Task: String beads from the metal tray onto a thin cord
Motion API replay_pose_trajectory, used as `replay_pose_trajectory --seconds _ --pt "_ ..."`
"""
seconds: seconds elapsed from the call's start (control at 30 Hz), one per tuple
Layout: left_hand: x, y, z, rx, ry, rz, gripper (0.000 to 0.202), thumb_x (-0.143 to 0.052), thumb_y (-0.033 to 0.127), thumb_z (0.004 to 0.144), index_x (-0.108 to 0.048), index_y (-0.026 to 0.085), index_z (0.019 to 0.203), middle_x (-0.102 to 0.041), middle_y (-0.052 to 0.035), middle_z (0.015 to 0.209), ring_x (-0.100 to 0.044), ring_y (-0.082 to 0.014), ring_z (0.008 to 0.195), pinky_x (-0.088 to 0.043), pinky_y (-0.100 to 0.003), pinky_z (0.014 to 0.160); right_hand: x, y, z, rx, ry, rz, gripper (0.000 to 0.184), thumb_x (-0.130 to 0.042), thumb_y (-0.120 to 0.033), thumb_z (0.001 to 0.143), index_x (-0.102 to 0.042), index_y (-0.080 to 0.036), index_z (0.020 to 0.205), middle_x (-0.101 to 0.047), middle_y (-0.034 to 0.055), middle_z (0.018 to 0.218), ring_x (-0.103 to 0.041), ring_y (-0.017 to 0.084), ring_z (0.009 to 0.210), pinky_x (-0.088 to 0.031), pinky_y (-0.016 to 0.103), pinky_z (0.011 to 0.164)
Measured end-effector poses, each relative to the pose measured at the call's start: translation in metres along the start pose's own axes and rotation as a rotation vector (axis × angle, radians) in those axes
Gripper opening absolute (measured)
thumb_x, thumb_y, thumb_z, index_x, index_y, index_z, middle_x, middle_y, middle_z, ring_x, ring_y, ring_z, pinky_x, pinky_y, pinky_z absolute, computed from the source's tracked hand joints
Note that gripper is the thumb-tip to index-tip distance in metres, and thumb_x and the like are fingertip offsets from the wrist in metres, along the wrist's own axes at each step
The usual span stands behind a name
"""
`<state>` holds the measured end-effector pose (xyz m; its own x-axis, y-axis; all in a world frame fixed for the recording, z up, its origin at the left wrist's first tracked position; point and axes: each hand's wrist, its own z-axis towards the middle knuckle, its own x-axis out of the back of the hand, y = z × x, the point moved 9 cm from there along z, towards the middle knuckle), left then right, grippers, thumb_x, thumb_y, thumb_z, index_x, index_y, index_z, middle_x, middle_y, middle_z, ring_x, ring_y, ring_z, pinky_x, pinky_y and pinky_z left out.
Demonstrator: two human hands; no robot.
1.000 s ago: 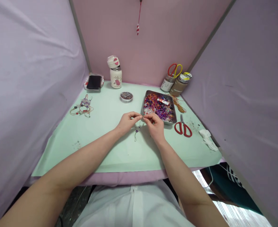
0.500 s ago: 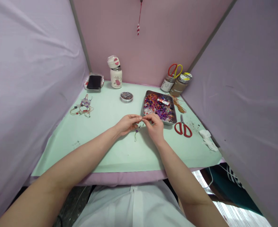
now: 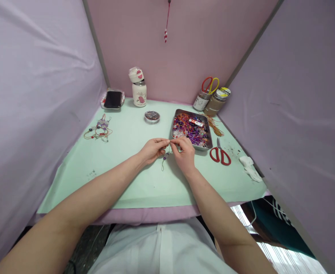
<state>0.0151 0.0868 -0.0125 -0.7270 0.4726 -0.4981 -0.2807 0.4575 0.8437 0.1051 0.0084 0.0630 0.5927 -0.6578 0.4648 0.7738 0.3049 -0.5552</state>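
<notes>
My left hand point(image 3: 154, 149) and my right hand point(image 3: 183, 152) meet fingertip to fingertip above the middle of the table. Both are closed in a pinch on a thin beaded cord point(image 3: 164, 158), which hangs below them with a few small purple beads and a loop at its lower end. The exact spot that the fingertips grip is too small to make out. Just behind my right hand stands a metal tray point(image 3: 211, 139) filled with purple, red and clear beads and tangled threads.
Red-handled scissors point(image 3: 220, 154) lie right of the tray, with a crumpled white tissue point(image 3: 250, 169) beyond. Farther back are a round spool case point(image 3: 152, 117), a white bottle point(image 3: 139, 93), a phone point(image 3: 113, 99) and two jars, one holding scissors point(image 3: 210, 85). Beaded strings point(image 3: 100, 129) lie at left.
Both hands keep their pinch on the beaded cord; my right hand has shifted very slightly left. The whole view has also slid a little.
</notes>
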Motion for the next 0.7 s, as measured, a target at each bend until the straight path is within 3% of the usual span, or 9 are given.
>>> replay_pose_trajectory --seconds 0.3,0.53,0.7 --pt "0.009 0.012 0.002 -0.065 0.065 0.041 0.032 -0.085 0.031 0.052 -0.068 0.012 0.071 -0.055 -0.0003 0.067 -0.043 -0.0052 0.058 -0.030 -0.022 0.051 -0.006 0.018 0.001 -0.122 -0.045 0.071 0.016 -0.051 -0.026 0.088 -0.065 -0.020 0.093 -0.066 0.0058 0.089 -0.058 0.017 0.076 -0.046 0.032 0.070" --pt "0.020 0.019 0.009 -0.011 0.042 0.121 0.028 -0.084 0.028 0.051 -0.066 0.011 0.064 -0.054 -0.0008 0.062 -0.045 -0.0069 0.058 -0.032 -0.023 0.054 -0.044 0.024 0.000 -0.116 -0.402 -0.226 0.015 -0.052 -0.015 0.084 -0.066 -0.019 0.086 -0.069 0.0065 0.085 -0.061 0.019 0.079 -0.044 0.031 0.074" --pt "0.024 0.018 0.012 0.021 0.006 0.090 0.026 -0.083 0.025 0.052 -0.065 0.010 0.064 -0.054 -0.0011 0.062 -0.045 -0.0066 0.058 -0.031 -0.021 0.053 -0.058 0.020 0.007 -0.120 -0.539 -0.448 0.010 -0.056 -0.015 0.081 -0.066 -0.018 0.080 -0.069 0.0101 0.081 -0.063 0.021 0.076 -0.043 0.030 0.069"
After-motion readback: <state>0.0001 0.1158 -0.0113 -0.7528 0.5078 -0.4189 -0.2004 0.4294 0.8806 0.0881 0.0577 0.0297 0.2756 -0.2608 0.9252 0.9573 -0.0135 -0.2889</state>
